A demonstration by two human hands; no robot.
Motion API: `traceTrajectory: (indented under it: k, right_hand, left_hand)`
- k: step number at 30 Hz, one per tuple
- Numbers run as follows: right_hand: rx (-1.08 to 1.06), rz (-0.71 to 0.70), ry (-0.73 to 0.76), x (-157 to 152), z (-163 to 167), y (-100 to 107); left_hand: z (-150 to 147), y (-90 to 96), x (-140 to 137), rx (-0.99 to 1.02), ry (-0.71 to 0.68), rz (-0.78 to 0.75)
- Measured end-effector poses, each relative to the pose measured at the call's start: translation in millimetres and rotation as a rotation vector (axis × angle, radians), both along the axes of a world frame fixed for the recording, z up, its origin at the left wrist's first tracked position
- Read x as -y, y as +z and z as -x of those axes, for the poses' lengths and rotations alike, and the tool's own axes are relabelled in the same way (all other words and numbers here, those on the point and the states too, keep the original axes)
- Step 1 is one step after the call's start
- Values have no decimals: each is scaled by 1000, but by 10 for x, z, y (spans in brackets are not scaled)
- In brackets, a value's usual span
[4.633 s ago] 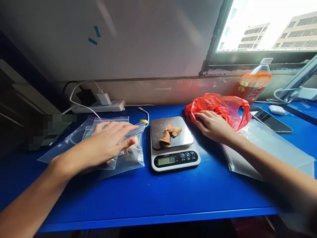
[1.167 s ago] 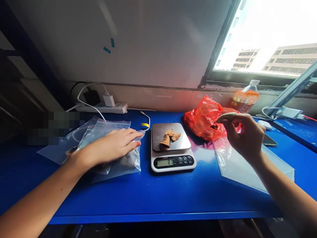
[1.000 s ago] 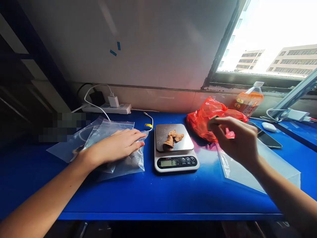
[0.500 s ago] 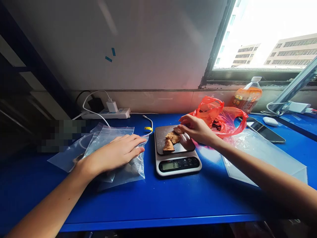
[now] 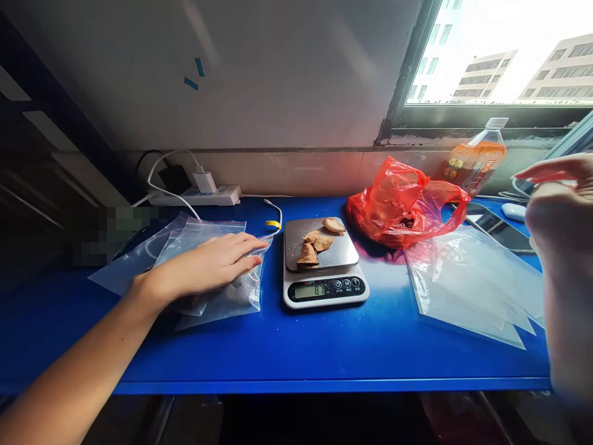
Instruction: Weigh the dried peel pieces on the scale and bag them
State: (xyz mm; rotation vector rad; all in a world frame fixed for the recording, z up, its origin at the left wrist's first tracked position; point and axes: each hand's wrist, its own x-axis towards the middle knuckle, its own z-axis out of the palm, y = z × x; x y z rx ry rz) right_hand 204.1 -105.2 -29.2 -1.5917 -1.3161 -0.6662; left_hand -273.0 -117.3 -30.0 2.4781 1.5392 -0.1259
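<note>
A white kitchen scale point(image 5: 327, 294) with a steel platform stands mid-desk, its display lit. Several brown, dry-looking pieces point(image 5: 319, 240) lie on the platform, along with a paler oval slice point(image 5: 333, 225) at its back right edge. My left hand point(image 5: 213, 262) rests flat, fingers stretched, over clear zip-lock bags point(image 5: 248, 295) left of the scale. The bags' contents are mostly hidden under the hand. Raised close to the camera at the right edge is my right hand point(image 5: 563, 191), blurred and partly cut off, its fingers apart with nothing visible in them.
Right of the scale sits a red plastic bag point(image 5: 384, 210) with dark contents. Flat clear bags point(image 5: 463, 290) lie in front of it. Behind stand an orange drink bottle point(image 5: 479, 161), a phone point(image 5: 493, 228) and a white mouse-shaped item point(image 5: 513, 212). A power strip point(image 5: 227, 196) with cables runs along the wall.
My right hand has let go of the oval slice, leaving it on the scale, and has swung up and right towards the camera. The left hand stays on the bags. The view has tilted down slightly.
</note>
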Motion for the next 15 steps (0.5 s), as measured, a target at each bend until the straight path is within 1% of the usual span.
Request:
traceTrajectory:
  k: [1,2,4,5,6,7,8,11,15]
  right_hand:
    - [-52,99,39,-23,-89,-39]
    - [-100,258,97,-50,-169,-90]
    - [-142,678,268,-124,-296,-216]
    - [-137,857,344,-170,-337,-283]
    - [-129,973,395,-219,-364,-348]
    - [-126,1032,422,-270,-379,-405]
    - [-124,1049,428,-318,-383,-451]
    - [-100,995,374,-421,-384,-525]
    - [-31,932,364,-444,-432,-525]
  left_hand:
    - [-4,6,3,-3,-3,1]
    - [-9,13,6,-5,-7,1]
    - [-17,24,11,-7,-9,3]
    - [-20,28,12,-8,-7,5]
    - [-20,30,12,-6,-5,7]
    - [-19,32,11,-4,-4,11]
    - [-16,33,9,2,-6,15]
    - [0,29,2,29,-24,24]
    - [23,16,2,39,-34,15]
